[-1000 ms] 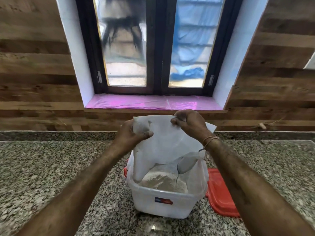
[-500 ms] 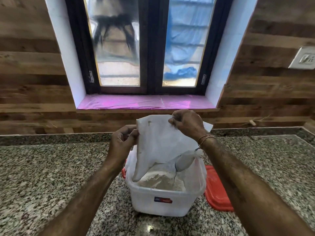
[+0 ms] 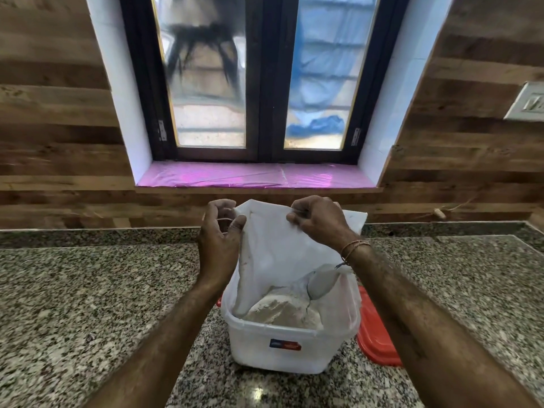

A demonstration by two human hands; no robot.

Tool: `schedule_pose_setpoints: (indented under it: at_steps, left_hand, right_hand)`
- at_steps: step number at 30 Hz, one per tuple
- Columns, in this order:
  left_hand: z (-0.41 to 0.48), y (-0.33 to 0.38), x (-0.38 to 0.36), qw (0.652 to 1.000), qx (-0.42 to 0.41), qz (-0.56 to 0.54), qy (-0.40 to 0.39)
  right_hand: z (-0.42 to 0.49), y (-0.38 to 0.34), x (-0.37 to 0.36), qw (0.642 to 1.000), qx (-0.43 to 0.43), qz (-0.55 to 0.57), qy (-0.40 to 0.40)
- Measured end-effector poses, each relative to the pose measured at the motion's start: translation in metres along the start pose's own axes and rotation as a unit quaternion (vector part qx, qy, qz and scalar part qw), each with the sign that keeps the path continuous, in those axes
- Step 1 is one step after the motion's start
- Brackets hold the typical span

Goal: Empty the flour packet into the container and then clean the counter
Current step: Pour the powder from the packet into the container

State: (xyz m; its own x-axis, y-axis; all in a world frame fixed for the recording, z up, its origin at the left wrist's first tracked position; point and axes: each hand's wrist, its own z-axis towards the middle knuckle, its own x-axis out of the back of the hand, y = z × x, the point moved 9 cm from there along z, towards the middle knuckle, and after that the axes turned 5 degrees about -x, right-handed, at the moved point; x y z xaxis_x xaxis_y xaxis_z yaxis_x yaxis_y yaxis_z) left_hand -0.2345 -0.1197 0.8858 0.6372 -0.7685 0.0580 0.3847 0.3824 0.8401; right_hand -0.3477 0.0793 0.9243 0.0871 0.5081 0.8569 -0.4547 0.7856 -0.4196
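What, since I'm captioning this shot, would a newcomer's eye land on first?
The white flour packet, pinched at its top by the left hand and right hand, hangs into the white container on the granite counter, flour heaped inside. A red lid lies right of it; behind, a bright pink window sill.

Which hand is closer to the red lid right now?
Right. The right hand pinches the flour packet up and left of the red lid; the left hand grips its far edge, farther left.

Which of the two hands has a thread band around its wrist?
The right hand, pinching the top edge of the packet: a brownish thread band circles its wrist. The left hand has a bare wrist.
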Motion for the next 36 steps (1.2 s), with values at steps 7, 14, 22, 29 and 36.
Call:
schedule_pose_setpoints:
  at_steps: [7, 14, 22, 29, 36]
  left_hand:
    - [0.014, -0.003, -0.005, 0.998, 0.009, 0.024, -0.053]
    - [0.013, 0.011, -0.001, 0.992, -0.012, 0.025, -0.124]
    - [0.005, 0.001, 0.005, 0.982, 0.05, 0.007, -0.182]
    - [0.015, 0.011, -0.001, 0.945, -0.114, 0.261, -0.164]
    - [-0.004, 0.042, -0.075, 0.851, -0.206, 0.398, -0.274]
  right_hand:
    - [-0.006, 0.01, -0.002, 0.999, 0.028, 0.036, -0.014]
    - [-0.015, 0.015, 0.012, 0.996, 0.009, 0.037, 0.082]
    - [-0.014, 0.001, 0.008, 0.996, 0.033, -0.008, 0.084]
    - [-0.022, -0.008, -0.002, 0.993, 0.091, 0.011, 0.081]
    - [-0.033, -0.023, -0.016, 0.984, 0.141, -0.026, 0.109]
